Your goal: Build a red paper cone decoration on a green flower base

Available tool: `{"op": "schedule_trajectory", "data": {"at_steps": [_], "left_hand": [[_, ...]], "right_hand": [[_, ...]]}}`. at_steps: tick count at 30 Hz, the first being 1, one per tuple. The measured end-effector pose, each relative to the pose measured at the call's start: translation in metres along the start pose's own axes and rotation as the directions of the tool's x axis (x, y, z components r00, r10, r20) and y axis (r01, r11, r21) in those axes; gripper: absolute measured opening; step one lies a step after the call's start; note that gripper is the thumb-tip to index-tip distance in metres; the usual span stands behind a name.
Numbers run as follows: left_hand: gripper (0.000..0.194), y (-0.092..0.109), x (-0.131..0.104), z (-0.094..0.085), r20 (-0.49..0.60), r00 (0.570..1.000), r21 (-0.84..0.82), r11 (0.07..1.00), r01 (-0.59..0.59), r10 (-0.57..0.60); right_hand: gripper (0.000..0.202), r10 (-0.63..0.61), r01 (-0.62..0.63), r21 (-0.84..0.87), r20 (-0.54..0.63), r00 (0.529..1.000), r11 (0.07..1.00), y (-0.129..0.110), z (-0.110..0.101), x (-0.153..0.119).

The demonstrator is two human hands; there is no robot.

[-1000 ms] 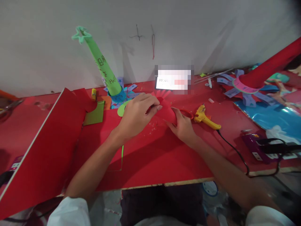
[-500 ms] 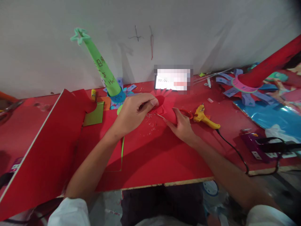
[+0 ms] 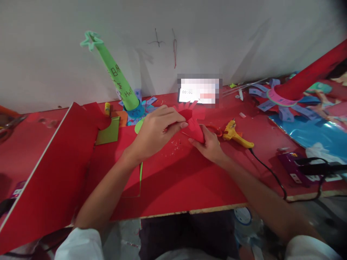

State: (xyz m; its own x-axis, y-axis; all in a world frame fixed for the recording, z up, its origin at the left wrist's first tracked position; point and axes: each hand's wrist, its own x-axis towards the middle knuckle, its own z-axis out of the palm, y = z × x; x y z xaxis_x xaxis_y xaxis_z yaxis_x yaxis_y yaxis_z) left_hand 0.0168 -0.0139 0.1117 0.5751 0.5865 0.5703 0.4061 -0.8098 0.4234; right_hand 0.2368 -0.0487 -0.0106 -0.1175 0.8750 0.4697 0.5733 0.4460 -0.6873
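A red paper piece [image 3: 195, 130] with cut strips fanning out at its far end is held between my hands above the red table. My right hand [image 3: 210, 145] grips its near right side between thumb and fingers. At its left edge, my left hand [image 3: 159, 131] pinches the paper with thumb and fingertips. Behind the strips leans a lit screen [image 3: 189, 96] showing a timer. A yellow glue gun [image 3: 236, 135] lies right of my right hand, beside red-handled scissors [image 3: 217, 130].
A green cone [image 3: 119, 77] with a star top stands at the back left. Nearer left are a tilted red board [image 3: 51, 169], a green sheet [image 3: 110, 133] and a glue stick [image 3: 107, 109]. At right are a red cone [image 3: 309, 77], blue sheet [image 3: 306, 133] and purple box [image 3: 291, 169].
My left hand has shifted slightly right, its fingers now over the paper's edge. The red paper has turned and tilted up, so more of it shows between my hands.
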Motion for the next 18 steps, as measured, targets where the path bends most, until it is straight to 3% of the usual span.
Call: {"op": "schedule_trajectory", "data": {"at_steps": [5,11,18], "left_hand": [[0.025,0.006,-0.001,-0.001,-0.051,0.994,0.086,0.991,0.1,-0.096],[0.046,0.003,0.001,-0.013,-0.028,0.966,-0.089,0.964,0.252,-0.255],[0.034,-0.001,0.004,-0.011,0.025,0.992,-0.078,0.989,0.128,-0.126]], "right_hand": [[0.059,0.016,-0.017,-0.043,-0.035,0.999,0.999,-0.002,0.002,-0.003],[0.054,0.02,-0.024,0.082,0.051,0.998,0.996,-0.005,0.001,-0.002],[0.052,0.026,-0.043,0.186,0.093,0.995,0.982,-0.005,0.001,0.001]]}}
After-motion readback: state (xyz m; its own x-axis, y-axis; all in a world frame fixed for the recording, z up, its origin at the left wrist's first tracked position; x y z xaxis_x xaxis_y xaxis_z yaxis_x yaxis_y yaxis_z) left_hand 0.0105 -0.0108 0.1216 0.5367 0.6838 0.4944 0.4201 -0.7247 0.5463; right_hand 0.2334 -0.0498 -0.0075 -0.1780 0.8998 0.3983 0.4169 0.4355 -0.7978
